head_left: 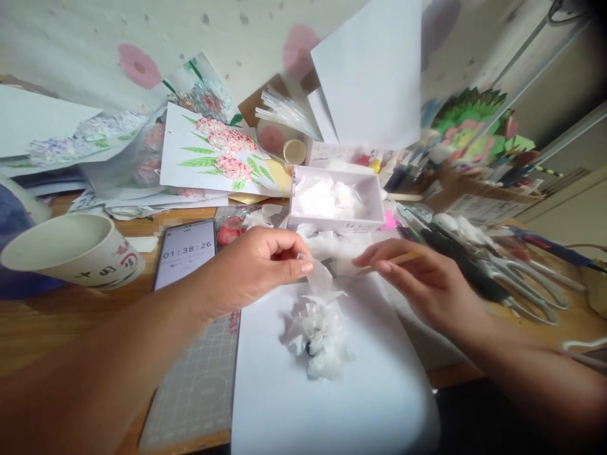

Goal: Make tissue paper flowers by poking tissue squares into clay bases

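My left hand (265, 262) pinches a thin white tissue paper piece (320, 276) between thumb and forefinger. My right hand (422, 281), a short way to the right, is closed around a thin wooden stick (405, 256); its tip is too blurred to make out. Just below both hands, a ruffled white tissue paper flower (322, 335) with a small dark spot lies on a white sheet of paper (270, 398). Beyond the hands, more tissue pieces (348, 245) are spread in front of a white box (339, 222) that holds crumpled white tissue.
A paper cup (107, 265) and a phone (190, 246) showing a timer stand left, above a cutting mat (199, 379). Scissors (521, 284) and other tools lie right. Flower pictures (208, 151) lean at the back left; a cardboard box (488, 199) of brushes stands back right.
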Demonstrator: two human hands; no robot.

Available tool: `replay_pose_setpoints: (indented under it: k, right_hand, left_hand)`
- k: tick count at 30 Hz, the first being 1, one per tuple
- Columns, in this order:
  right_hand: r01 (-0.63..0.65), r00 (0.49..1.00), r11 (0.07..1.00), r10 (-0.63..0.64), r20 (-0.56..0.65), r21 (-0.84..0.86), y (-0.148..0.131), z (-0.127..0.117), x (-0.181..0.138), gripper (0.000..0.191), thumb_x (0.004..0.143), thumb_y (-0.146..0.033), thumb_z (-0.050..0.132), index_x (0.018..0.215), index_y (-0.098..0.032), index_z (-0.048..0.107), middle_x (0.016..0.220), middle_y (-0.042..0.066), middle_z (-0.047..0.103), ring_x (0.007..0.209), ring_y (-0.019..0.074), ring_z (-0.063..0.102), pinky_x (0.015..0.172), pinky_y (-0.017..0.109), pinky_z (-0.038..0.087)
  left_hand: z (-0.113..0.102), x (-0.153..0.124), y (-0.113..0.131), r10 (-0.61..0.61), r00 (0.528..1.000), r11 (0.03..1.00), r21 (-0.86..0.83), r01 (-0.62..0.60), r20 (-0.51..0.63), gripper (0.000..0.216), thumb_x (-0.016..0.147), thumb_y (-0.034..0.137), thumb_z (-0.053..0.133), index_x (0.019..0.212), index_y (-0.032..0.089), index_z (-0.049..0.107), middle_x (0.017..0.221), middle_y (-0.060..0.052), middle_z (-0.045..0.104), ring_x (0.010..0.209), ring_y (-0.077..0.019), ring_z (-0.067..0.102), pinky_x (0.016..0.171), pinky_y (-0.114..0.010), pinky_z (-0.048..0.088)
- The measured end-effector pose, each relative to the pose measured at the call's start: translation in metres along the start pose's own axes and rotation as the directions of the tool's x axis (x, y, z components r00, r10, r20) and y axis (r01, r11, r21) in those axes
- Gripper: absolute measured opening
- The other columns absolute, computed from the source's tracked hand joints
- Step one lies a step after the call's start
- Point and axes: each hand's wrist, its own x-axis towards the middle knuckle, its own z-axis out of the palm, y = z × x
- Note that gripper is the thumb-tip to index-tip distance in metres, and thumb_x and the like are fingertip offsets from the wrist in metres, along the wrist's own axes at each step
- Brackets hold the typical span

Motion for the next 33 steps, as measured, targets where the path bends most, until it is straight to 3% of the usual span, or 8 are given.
replay_pose_setpoints:
  k: [5,8,11,14,16,17,24,33]
  right_hand:
    - [0.058,0.976,0.990,-0.084,0.199,0.130,-0.024,0.005,-0.005,0.008,0.085,-0.015,0.055,0.086,-0.020,0.062,0.103,0.008,0.064,0.105,0.0203,0.058,0.083,0.033,0.051]
    - [0.057,0.983,0.990,-0.079,0.164,0.131,-0.028,0.011,-0.004,0.010,0.086,-0.014,0.054,0.085,-0.020,0.061,0.100,0.008,0.064,0.097,0.0183,0.061,0.081,0.032,0.051]
    - [0.048,0.995,0.990,-0.059,0.078,0.133,-0.024,0.016,-0.003,0.009,0.087,-0.016,0.054,0.083,-0.021,0.061,0.086,0.006,0.064,0.087,0.0173,0.061,0.077,0.032,0.051]
    - [0.047,0.998,0.989,-0.051,0.024,0.137,-0.021,0.018,-0.003,0.007,0.087,-0.021,0.055,0.084,-0.022,0.061,0.080,0.005,0.063,0.081,0.0178,0.060,0.072,0.032,0.050]
    - [0.044,0.999,0.986,-0.046,0.007,0.162,-0.022,0.019,-0.004,0.007,0.087,-0.021,0.055,0.083,-0.021,0.061,0.079,0.004,0.061,0.078,0.0173,0.059,0.070,0.031,0.050]
    - [0.047,0.999,0.983,-0.051,0.017,0.178,-0.024,0.019,-0.004,0.007,0.086,-0.020,0.055,0.083,-0.021,0.061,0.078,0.004,0.061,0.078,0.0170,0.059,0.070,0.031,0.050]
    - [0.139,0.919,0.974,-0.193,0.343,0.176,-0.049,0.025,0.000,0.007,0.081,-0.010,0.058,0.084,-0.016,0.061,0.077,0.005,0.058,0.071,0.0125,0.057,0.063,0.023,0.048]
    - [0.242,0.880,0.970,-0.216,0.423,-0.008,-0.050,0.040,0.000,0.008,0.082,-0.011,0.055,0.079,-0.013,0.062,0.076,0.007,0.057,0.071,0.0157,0.052,0.068,0.030,0.043]
  left_hand:
    - [-0.003,-0.001,0.002,0.066,0.987,0.991,0.129,-0.047,-0.145,0.018,0.080,0.037,0.057,0.079,0.019,0.063,0.076,0.002,0.055,0.071,-0.0118,0.050,0.064,-0.023,0.038]
    - [-0.004,-0.002,0.003,0.115,0.983,0.991,0.076,-0.105,-0.140,0.015,0.080,0.033,0.059,0.078,0.019,0.064,0.081,0.001,0.056,0.073,-0.0114,0.050,0.064,-0.022,0.038]
    - [-0.005,-0.004,0.004,0.059,0.993,0.996,-0.066,-0.053,0.100,0.013,0.079,0.032,0.060,0.078,0.019,0.063,0.071,0.004,0.057,0.066,-0.0089,0.049,0.058,-0.019,0.037]
    - [-0.005,-0.005,0.004,-0.044,0.863,0.998,-0.025,0.065,0.502,0.007,0.076,0.025,0.062,0.079,0.019,0.063,0.070,0.004,0.058,0.063,-0.0083,0.050,0.057,-0.018,0.038]
    - [-0.002,-0.006,0.003,-0.114,0.778,0.993,0.083,0.079,0.617,0.005,0.073,0.022,0.061,0.078,0.019,0.061,0.068,0.005,0.057,0.061,-0.0087,0.050,0.054,-0.018,0.038]
    - [0.000,-0.006,0.003,-0.140,0.766,0.989,0.131,0.073,0.627,0.005,0.072,0.021,0.061,0.076,0.020,0.060,0.066,0.005,0.057,0.060,-0.0090,0.050,0.053,-0.019,0.037]
    - [0.011,-0.006,0.002,-0.226,0.796,0.964,0.245,0.100,0.562,0.007,0.075,0.024,0.054,0.078,0.020,0.058,0.061,0.003,0.060,0.057,-0.0132,0.059,0.050,-0.021,0.040]
    - [0.015,-0.006,0.002,-0.120,0.849,0.956,0.291,-0.042,0.515,0.004,0.069,0.022,0.055,0.071,0.021,0.058,0.055,0.005,0.058,0.051,-0.0122,0.053,0.046,-0.022,0.035]
